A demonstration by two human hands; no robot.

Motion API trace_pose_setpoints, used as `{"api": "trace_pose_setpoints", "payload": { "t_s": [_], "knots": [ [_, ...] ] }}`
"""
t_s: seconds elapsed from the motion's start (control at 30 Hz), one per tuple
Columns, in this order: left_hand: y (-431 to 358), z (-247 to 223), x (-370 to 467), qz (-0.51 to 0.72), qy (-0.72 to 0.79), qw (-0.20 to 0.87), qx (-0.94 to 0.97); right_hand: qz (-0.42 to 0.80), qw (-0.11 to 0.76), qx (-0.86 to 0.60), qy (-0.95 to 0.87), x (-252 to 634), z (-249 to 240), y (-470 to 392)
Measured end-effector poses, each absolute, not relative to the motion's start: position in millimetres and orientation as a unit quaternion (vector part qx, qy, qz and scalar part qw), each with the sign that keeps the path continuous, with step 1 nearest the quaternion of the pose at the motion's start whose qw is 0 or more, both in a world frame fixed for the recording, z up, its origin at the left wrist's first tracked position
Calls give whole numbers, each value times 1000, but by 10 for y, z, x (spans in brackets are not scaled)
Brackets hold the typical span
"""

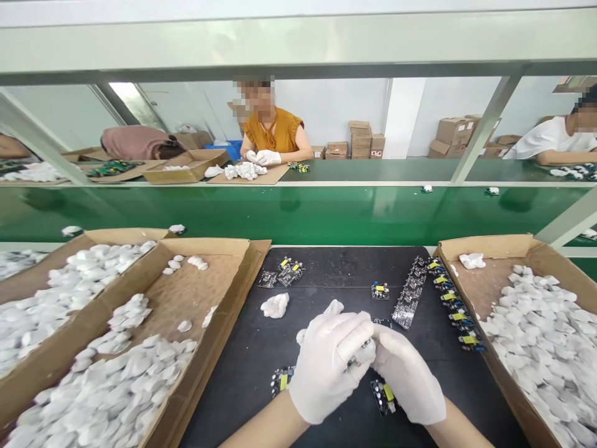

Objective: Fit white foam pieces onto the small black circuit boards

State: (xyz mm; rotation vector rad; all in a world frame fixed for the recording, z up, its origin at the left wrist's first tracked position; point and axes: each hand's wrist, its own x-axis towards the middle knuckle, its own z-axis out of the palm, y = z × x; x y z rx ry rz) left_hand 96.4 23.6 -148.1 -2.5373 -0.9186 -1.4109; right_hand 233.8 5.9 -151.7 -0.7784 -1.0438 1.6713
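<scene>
My left hand, in a white glove, is closed around a small circuit board that shows between its fingers. Touching it from the right, my right hand, also gloved, has its fingers together against the left fingertips; what it holds, if anything, is hidden. Below the hands a board with a yellow part lies on the black mat. Another such board is partly covered by my left hand. White lumps show behind the left hand, and one white lump lies further left.
Cardboard trays of white lumps stand at left and right. A board strip and a row of boards lie beside the right tray. Beyond the green belt, a person in orange handles white lumps.
</scene>
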Motion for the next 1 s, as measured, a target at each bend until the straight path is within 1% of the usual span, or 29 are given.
{"api": "trace_pose_setpoints", "payload": {
  "t_s": [0.1,0.27,0.43,0.5,0.57,0.67,0.8,0.9,1.0],
  "knots": [
    [247,-1514,941,-472,-290,65,-830,666,468,-370,-447,2357,-1495,45],
    [240,-1551,926,-488,-294,-2,-822,638,431,-388,-507,2367,-1404,17],
    [217,-1569,956,-499,-300,-52,-811,615,462,-437,-466,2303,-1417,-11],
    [212,-1574,962,-499,-309,-51,-808,598,474,-440,-474,2288,-1428,-23],
    [211,-1571,959,-498,-316,-36,-807,595,467,-433,-491,2288,-1440,-30],
    [211,-1560,954,-489,-319,-16,-812,614,446,-433,-486,2300,-1468,-27],
    [207,-1571,965,-485,-318,-28,-814,634,451,-426,-462,2317,-1478,-6],
    [215,-1587,963,-502,-303,-81,-806,644,451,-402,-469,2325,-1436,0],
    [233,-1574,926,-511,-258,-189,-798,688,440,-339,-467,2327,-1398,-13]
  ]
}}
